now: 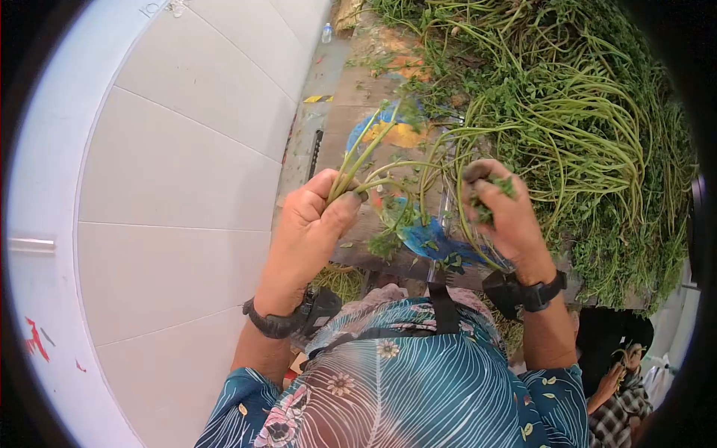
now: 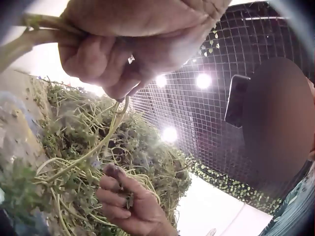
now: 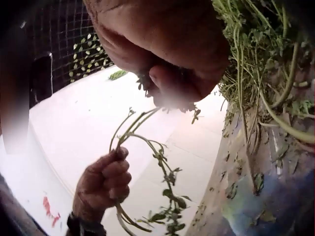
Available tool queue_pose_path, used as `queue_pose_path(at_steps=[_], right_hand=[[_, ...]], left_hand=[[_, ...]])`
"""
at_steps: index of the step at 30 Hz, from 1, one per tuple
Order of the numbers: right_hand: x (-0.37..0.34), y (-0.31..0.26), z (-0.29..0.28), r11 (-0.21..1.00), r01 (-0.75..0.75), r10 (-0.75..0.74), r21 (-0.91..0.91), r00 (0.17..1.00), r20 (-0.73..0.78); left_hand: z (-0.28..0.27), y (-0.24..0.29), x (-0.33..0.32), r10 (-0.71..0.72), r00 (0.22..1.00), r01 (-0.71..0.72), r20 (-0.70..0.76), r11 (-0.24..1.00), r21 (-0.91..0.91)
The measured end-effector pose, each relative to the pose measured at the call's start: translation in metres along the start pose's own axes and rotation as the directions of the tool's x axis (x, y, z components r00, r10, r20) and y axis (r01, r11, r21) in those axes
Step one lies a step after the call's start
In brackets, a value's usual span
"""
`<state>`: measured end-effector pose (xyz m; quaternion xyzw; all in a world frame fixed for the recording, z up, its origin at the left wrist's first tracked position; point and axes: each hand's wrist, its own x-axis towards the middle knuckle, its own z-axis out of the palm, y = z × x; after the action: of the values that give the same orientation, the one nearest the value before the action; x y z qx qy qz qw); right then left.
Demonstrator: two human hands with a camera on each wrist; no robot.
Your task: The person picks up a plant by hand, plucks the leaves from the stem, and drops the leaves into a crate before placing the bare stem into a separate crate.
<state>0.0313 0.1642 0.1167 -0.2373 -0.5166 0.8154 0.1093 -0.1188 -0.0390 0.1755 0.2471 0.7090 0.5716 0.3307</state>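
Observation:
My left hand (image 1: 314, 211) grips a small bunch of long green stems (image 1: 367, 153), pinched between thumb and curled fingers. Some stems rise away from the hand, while others arch to the right toward my other hand. My right hand (image 1: 508, 209) has its fingers curled around a tuft of small green leaves (image 1: 508, 187), which poke out past the thumb. In the left wrist view, the right hand (image 2: 135, 204) appears below the gripping left hand with dark-stained fingertips. Seen from the right wrist, the left hand (image 3: 106, 182) holds stems with leafy ends drooping beside it.
A large heap of leafy stems (image 1: 590, 127) covers the right and far side of the wooden table (image 1: 351, 93). Blue and yellow paint marks the tabletop, with loose leaves scattered over it. A tiled wall (image 1: 172, 164) runs along the left. Another person (image 1: 620, 388) is at the lower right.

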Motion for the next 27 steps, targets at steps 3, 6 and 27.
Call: queue_pose_path(at_steps=[3, 6, 27], right_hand=[[-0.002, 0.004, 0.021, 0.917, 0.172, -0.165, -0.361, 0.985, 0.051], [-0.007, 0.004, 0.036, 0.782, 0.303, -0.308, -0.544, 0.947, 0.085], [0.009, 0.019, 0.029, 0.756, 0.366, -0.303, -0.543, 0.931, 0.205]], left_hand=[[0.000, 0.002, 0.001, -0.001, 1.000, 0.001, 0.008, 0.999, 0.039], [0.003, 0.002, 0.003, 0.012, 1.000, -0.012, 0.000, 1.000, -0.011], [0.003, 0.006, 0.004, -0.009, 1.000, 0.009, 0.012, 1.000, -0.012]])
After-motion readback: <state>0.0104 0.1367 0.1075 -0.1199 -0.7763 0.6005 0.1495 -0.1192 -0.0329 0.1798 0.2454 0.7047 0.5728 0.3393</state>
